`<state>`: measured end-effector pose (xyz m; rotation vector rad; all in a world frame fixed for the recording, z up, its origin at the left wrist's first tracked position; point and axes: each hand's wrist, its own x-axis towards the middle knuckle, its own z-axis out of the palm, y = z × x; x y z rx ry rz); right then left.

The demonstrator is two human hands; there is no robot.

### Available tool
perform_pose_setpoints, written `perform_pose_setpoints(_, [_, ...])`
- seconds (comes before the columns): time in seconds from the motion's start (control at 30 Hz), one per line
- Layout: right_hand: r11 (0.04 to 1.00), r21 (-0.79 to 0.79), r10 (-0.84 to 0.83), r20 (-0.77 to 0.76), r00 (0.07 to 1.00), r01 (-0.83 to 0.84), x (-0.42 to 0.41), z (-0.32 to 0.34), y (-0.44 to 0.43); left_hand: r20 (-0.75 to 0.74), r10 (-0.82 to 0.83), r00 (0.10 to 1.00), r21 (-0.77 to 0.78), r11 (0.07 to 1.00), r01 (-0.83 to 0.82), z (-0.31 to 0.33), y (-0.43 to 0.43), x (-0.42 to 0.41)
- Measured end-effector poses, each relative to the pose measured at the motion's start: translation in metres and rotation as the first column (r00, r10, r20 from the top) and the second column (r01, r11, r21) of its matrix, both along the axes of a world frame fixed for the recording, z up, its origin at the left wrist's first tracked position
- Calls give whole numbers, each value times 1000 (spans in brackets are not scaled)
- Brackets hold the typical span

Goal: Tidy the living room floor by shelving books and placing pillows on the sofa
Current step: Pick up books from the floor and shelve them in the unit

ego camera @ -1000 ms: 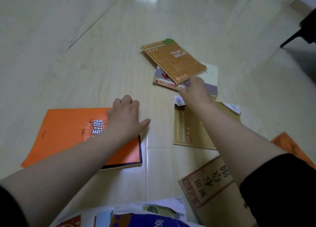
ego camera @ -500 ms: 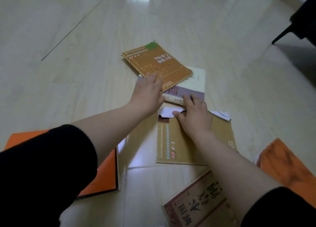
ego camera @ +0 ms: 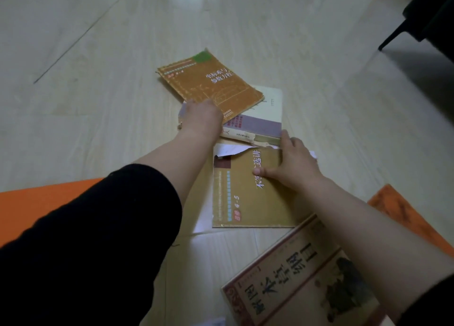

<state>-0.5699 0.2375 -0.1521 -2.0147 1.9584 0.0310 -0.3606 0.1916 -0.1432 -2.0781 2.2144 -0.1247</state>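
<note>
Left hand [ego camera: 200, 119] at brown book [ego camera: 211, 84]; lengthwise diagonal

far book [ego camera: 208, 84] atop middle book [ego camera: 267, 104]; near book [ego camera: 245, 198] just before them

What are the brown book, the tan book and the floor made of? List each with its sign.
Brown book: paper, matte softcover; frayed, curling edges.
Tan book: thin paper cover, slight sheen; corner torn to white.
Floor: glossy pale wood-look planks, perhaps laminate or tile; reflects bright light.
</note>
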Motion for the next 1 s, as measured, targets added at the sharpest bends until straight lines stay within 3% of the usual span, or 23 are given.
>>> perform_pose_setpoints(0.13, [1000, -30, 1, -241, 971, -8, 1, 1, 1, 93, -53, 994, 25, 998, 51, 7, 6, -7])
perform_pose_setpoints(0.23, [999, -32, 21, -322, 947, -33, 3, 5, -1, 126, -93, 988, 94, 992, 81, 13, 13, -8])
perform_pose_setpoints(0.4, [984, -104, 95, -387, 917, -146, 16, 15, 6, -66, -15, 998, 179, 983, 27, 24, 31, 5])
perform_pose_setpoints(0.53, [945, -248, 134, -304, 943, -214, 11, 29, 22, -238, -116, 964, 27, 992, 126, 30, 66, 29])
perform_pose_setpoints(0.63, [898, -325, 232, -221, 947, -296, 0, 51, 39, -252, -244, 936, -125, 968, 219, 35, 99, 48])
perform_pose_setpoints(0.77, [758, -507, 316, -266, 911, -411, -18, 89, 57, -232, -413, 881, -357, 878, 318, 54, 134, 52])
perform_pose_setpoints(0.93, [676, -585, 379, -245, 892, -448, -39, 140, 108, -202, -509, 837, -420, 817, 396, 104, 182, 42])
perform_pose_setpoints(1.0, [709, -536, 387, -248, 888, -459, -46, 157, 138, -212, -548, 809, -420, 799, 430, 116, 218, 40])
